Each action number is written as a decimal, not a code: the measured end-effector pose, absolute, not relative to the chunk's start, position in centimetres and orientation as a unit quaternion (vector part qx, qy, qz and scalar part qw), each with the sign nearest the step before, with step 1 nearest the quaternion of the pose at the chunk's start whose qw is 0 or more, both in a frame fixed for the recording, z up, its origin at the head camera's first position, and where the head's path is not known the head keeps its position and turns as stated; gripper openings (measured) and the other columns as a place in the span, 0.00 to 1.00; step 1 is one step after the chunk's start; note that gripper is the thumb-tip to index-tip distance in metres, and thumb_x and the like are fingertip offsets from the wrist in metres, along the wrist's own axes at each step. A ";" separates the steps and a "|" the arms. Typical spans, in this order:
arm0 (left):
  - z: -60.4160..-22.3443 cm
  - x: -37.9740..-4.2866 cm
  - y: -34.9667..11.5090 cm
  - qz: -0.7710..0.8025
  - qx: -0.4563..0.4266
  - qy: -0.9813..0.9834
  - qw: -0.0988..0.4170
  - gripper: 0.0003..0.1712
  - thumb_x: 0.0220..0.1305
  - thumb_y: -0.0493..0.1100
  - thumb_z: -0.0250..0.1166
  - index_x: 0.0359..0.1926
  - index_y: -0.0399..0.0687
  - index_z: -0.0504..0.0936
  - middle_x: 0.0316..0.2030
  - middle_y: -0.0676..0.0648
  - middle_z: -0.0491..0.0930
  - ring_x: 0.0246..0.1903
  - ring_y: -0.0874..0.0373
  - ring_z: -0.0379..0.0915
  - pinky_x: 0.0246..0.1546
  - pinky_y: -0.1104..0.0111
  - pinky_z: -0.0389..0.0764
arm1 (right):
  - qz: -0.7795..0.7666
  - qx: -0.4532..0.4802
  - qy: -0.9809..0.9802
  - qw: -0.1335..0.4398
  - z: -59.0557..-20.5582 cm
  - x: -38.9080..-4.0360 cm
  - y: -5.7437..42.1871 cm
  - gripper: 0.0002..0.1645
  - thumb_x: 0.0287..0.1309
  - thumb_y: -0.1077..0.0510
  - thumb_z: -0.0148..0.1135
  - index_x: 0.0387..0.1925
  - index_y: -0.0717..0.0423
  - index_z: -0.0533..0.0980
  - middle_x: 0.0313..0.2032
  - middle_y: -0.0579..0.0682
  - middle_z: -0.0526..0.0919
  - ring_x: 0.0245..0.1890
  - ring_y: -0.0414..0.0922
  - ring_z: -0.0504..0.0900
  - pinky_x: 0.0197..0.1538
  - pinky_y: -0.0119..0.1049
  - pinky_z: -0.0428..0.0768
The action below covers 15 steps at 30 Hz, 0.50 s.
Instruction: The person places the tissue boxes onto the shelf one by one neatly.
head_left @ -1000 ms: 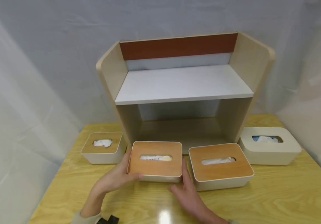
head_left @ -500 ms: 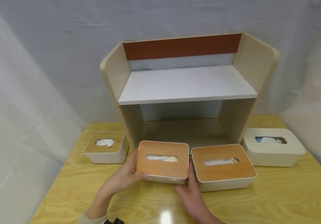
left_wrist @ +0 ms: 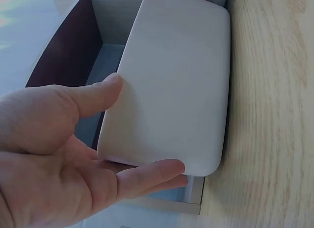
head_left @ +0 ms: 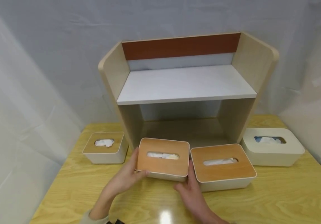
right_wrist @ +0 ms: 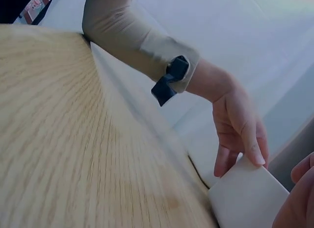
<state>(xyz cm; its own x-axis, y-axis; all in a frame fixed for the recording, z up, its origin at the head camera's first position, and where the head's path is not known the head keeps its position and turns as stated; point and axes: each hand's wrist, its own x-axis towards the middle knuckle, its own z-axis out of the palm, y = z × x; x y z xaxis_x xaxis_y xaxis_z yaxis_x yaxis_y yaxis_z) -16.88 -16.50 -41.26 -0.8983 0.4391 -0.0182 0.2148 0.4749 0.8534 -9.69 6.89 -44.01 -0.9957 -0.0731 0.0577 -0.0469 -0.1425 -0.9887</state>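
Observation:
In the head view, a white tissue box with an orange-brown wooden lid [head_left: 162, 165] sits in front of the cabinet, turned slightly clockwise. My left hand [head_left: 126, 177] grips its left end, thumb at the front edge and fingers around the side. At the other end, my right hand [head_left: 192, 194] holds the box, fingers along its side and thumb toward the front. In the left wrist view, the box's pale face [left_wrist: 169, 86] lies between left thumb and fingers. The right wrist view shows the left hand [right_wrist: 240, 122] gripping the far end; the right hand [right_wrist: 297, 203] is partly cut off.
A second wood-lidded tissue box [head_left: 223, 171] stands close on the right. A smaller one [head_left: 104, 151] is left of the cabinet [head_left: 186, 84], and an all-white one [head_left: 273, 151] right of it. All rest on the wooden table [head_left: 73, 189]. Pale sheeting [head_left: 31, 77] hangs around.
The tissue box between my hands has shifted right toward its neighbour, turned slightly clockwise and moved a little up in the head view. Both hands moved with it.

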 end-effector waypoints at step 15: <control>-40.9 -16.6 -16.2 0.421 0.174 0.885 0.097 0.52 0.74 0.49 0.57 0.75 0.27 0.31 0.75 0.28 0.35 0.75 0.38 0.36 0.72 0.46 0.47 | -0.755 0.055 0.653 -0.030 -43.1 -7.1 5.8 0.51 0.52 0.74 0.53 0.74 0.74 0.41 0.72 0.77 0.48 0.72 0.70 0.49 0.71 0.61 0.51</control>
